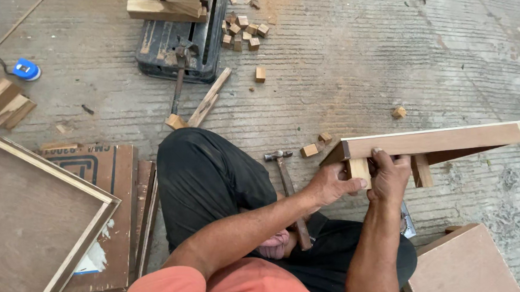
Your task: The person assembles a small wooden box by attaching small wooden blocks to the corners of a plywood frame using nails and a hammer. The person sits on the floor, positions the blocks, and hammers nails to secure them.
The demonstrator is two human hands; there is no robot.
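I sit on a concrete floor and hold a framed wooden panel (446, 139) on edge in front of me. My left hand (330, 184) pinches a small wooden block (358, 170) against the panel's underside near its left corner. My right hand (389, 177) grips the panel's frame beside that block, thumb over the top edge. A second block (421, 170) sticks down from the frame further right. A hammer (290, 192) lies on the floor by my knee, head pointing away.
A square framed panel (30, 220) lies at the left on plywood sheets (116, 197). A black table saw (178, 40) with wood strips stands at the top, small offcut blocks (244, 33) beside it. A blue tape measure (26, 69) lies top left. Another board (463, 266) sits bottom right.
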